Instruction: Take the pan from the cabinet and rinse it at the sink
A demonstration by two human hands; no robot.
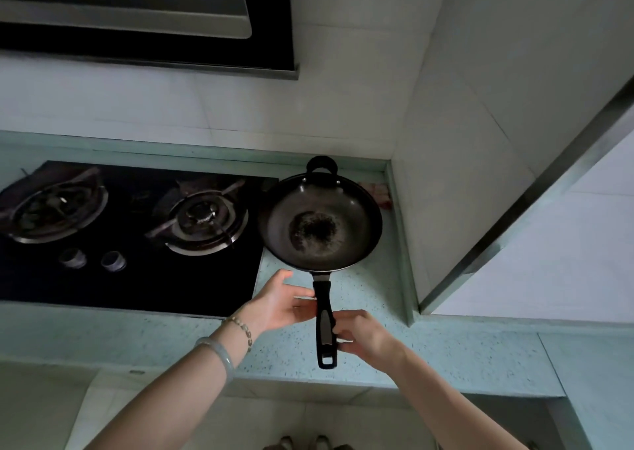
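Note:
A black pan (320, 223) with a worn, speckled centre sits over the pale green counter (370, 298), right of the stove. Its long black handle (324, 316) points toward me, and a small loop handle is on its far rim. My left hand (279, 304) is at the left side of the long handle, fingertips touching it near the pan. My right hand (360, 334) is on the handle's right side, fingers curled against its lower part. No sink or cabinet interior shows.
A black two-burner gas stove (130, 237) with two knobs lies left of the pan. A range hood (137, 20) hangs above it. A tiled wall corner stands right behind the pan. A pale cabinet or wall panel (549, 209) juts out at the right.

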